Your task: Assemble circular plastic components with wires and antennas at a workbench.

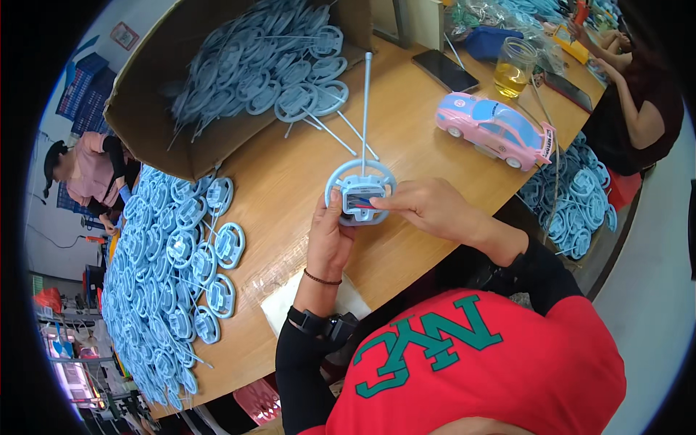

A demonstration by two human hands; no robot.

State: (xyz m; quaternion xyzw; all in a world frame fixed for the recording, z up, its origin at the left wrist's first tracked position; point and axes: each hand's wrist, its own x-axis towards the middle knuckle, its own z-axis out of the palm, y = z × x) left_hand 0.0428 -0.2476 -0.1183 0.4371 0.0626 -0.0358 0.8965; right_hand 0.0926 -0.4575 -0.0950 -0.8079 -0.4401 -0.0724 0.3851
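My left hand point(330, 243) grips a light blue toy steering-wheel controller point(362, 183) by its lower left side, thumb on the rim. A long thin antenna rises from it, pointing away from me. The controller's square compartment faces up, with red and blue bits, perhaps wires, inside. My right hand point(438, 209) comes in from the right, fingers closed together and tips at the compartment. Whatever those fingertips pinch is too small to make out. Two antennas from the box's pile reach close to the wheel's far side.
A cardboard box point(156, 141) of similar controllers lies at the far side; a heap point(156, 261) covers the table's left. Right of my hands stand a pink toy car point(493, 130), a phone point(446, 70) and a glass of yellow liquid point(513, 71). Other people sit at both sides.
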